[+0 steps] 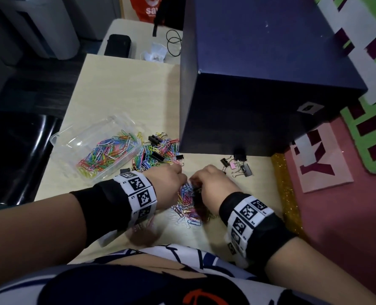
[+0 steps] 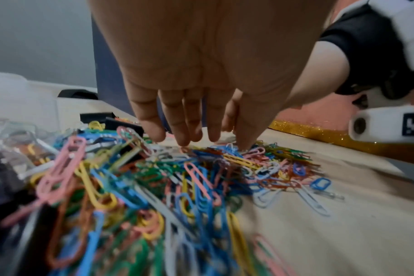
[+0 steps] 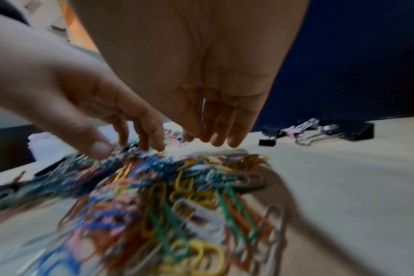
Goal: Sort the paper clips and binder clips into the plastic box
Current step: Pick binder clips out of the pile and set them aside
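Observation:
A loose heap of coloured paper clips (image 1: 188,203) lies on the table in front of me, between my two hands. My left hand (image 2: 213,143) reaches down with straight fingers (image 2: 184,138), and their tips and the thumb touch the top of the heap (image 2: 177,179). My right hand (image 3: 213,140) hangs just above the far side of the heap (image 3: 177,186), fingers straight; a thin silver wire (image 3: 202,110) lies along one finger. The clear plastic box (image 1: 59,139), at the left, holds many paper clips. Binder clips (image 1: 237,167) lie at the right.
A second pile of paper clips mixed with black binder clips (image 1: 158,150) sits beside the box. A big dark blue box (image 1: 259,80) stands close behind the hands. A gold glitter strip (image 1: 286,190) borders the table on the right. Bare tabletop (image 1: 127,89) lies behind the plastic box.

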